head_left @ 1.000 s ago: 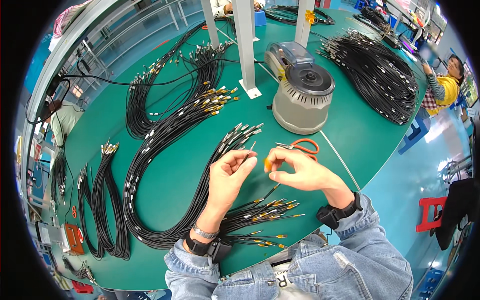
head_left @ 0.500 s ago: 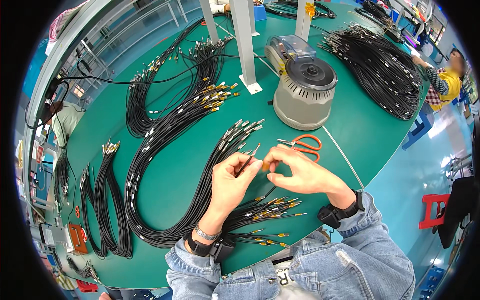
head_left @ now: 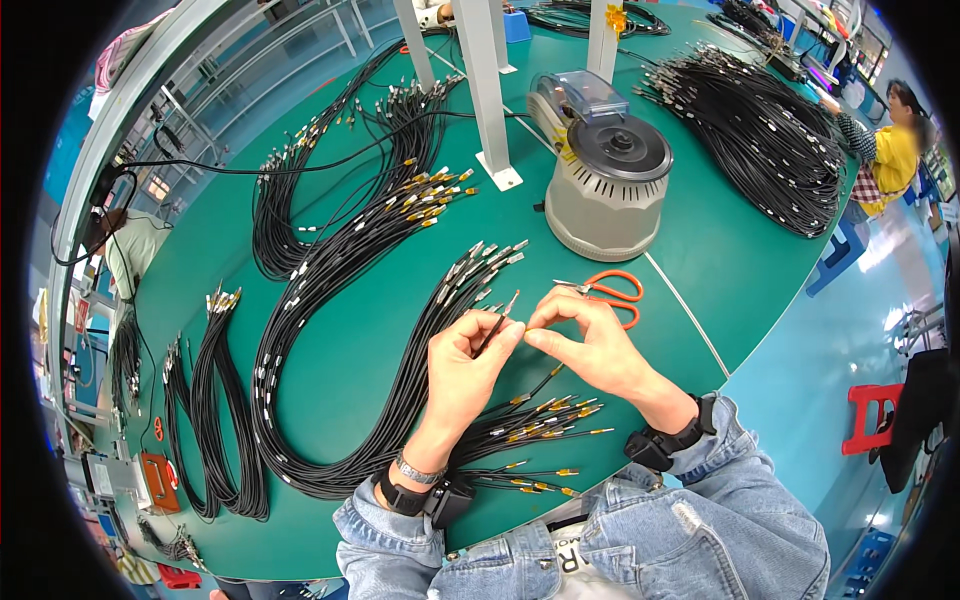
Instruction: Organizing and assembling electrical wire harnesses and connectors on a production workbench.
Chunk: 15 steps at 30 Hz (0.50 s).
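Note:
In the middle of the table, my left hand (head_left: 468,360) is closed on a thin black cable (head_left: 493,335). The metal-tipped end of the cable points up past the fingertips. My right hand (head_left: 595,350) pinches thumb and forefinger together against the left fingertips; whatever is between them is hidden. Below the hands, another black cable end with a yellow band (head_left: 552,374) shows. Just beyond the right hand lie scissors (head_left: 622,287) with orange handles. Left of my left hand runs a thick bundle of black cables (head_left: 400,400) with silvery ends.
A beige round tape dispenser (head_left: 608,205) with a black top stands beyond the scissors. Metal posts (head_left: 484,100) rise from the green table (head_left: 700,270). More cable bundles (head_left: 750,140) lie at far right and on the left. Another person (head_left: 885,150) is at the right edge.
My right fingers have closed into a pinch touching the left fingertips. The small amber strip seen at them before no longer shows. A yellow band on the cable below has come into sight.

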### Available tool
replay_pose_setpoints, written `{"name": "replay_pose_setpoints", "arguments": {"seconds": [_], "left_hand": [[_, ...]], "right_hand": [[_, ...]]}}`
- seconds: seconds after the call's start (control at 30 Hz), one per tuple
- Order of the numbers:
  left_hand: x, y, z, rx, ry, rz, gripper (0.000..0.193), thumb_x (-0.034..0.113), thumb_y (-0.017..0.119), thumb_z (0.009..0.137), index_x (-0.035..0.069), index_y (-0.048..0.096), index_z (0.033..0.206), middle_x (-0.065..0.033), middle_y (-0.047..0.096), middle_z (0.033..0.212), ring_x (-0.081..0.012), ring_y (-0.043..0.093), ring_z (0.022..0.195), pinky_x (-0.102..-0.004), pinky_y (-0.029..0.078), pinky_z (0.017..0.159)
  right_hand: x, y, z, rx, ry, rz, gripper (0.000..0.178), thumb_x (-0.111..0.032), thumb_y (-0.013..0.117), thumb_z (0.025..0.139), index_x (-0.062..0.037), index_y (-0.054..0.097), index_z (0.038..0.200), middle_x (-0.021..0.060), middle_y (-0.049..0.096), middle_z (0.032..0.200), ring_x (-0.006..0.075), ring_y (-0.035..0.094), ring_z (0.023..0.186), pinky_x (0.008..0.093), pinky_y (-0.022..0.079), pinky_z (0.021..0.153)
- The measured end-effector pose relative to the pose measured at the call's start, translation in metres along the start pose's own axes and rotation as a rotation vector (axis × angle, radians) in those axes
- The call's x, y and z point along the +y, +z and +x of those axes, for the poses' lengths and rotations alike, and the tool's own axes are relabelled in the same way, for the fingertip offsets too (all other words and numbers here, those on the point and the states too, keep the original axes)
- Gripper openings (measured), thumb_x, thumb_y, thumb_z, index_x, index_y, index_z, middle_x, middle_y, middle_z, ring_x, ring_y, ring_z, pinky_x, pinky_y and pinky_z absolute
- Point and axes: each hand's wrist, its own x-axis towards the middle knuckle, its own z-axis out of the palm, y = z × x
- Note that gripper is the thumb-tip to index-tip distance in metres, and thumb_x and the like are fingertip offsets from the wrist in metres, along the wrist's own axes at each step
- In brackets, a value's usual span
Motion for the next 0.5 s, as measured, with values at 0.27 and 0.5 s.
{"name": "replay_pose_setpoints", "arguments": {"seconds": [0.27,0.5], "left_hand": [[-0.0026,0.0078,-0.0016,0.105,0.277,0.135,0.010,0.004,0.063,0.083,0.001,0.064,0.092,0.0005,0.059,0.071,-0.0047,0.049,0.058,-0.0189,0.039,0.052],[-0.0049,0.0078,-0.0043,0.189,0.665,0.645,0.017,-0.003,0.068,0.074,0.003,0.065,0.090,-0.0045,0.059,0.068,-0.0116,0.053,0.053,-0.0230,0.040,0.046]], "right_hand": [[-0.0066,0.0006,-0.0064,0.091,-0.004,0.178,0.010,-0.008,0.063,0.082,0.0011,0.057,0.081,0.0036,0.054,0.084,0.0130,0.048,0.084,0.0278,0.038,0.077],[-0.0062,0.0062,-0.0053,0.150,-0.013,0.158,0.013,-0.009,0.063,0.081,0.0021,0.057,0.081,0.0038,0.055,0.079,0.0122,0.052,0.078,0.0268,0.042,0.075]]}}
